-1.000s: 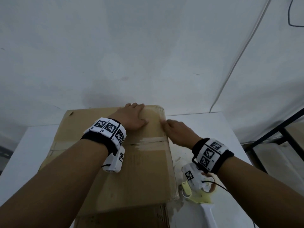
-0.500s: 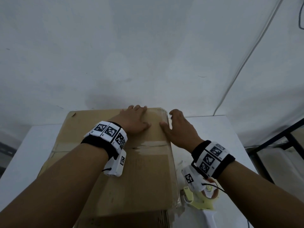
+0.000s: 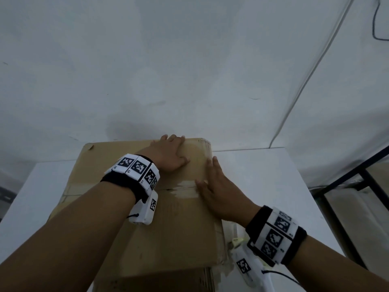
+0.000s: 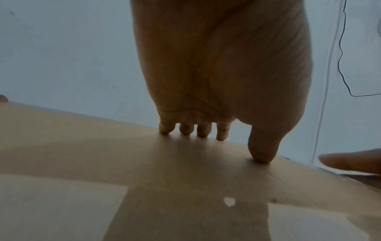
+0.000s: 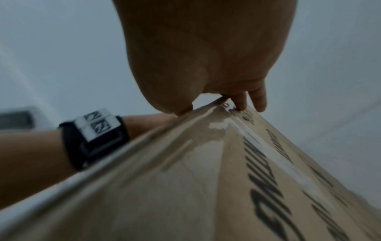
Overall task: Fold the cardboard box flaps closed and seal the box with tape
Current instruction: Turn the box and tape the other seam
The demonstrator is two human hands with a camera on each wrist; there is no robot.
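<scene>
A brown cardboard box (image 3: 168,232) with its flaps folded shut stands on a white table (image 3: 263,171). Clear tape (image 3: 185,189) runs across its top seam and down the right side (image 5: 206,146). My left hand (image 3: 168,154) lies flat on the far part of the top, fingers (image 4: 185,128) straight and reaching the far edge. My right hand (image 3: 219,190) lies flat over the box's right edge by the seam, thumb on top and fingers (image 5: 239,104) pressing the taped side face. A yellow-and-white tape dispenser (image 3: 240,242) lies on the table right of the box, mostly hidden by my right wrist.
A white wall rises just behind the table. A cable conduit (image 3: 311,76) runs up it on the right, and a thin black wire (image 3: 376,28) hangs at the top right. A black metal frame (image 3: 345,180) stands right of the table.
My right hand slid back along the box's right edge from the far corner to the taped seam. The left hand stayed flat on the top.
</scene>
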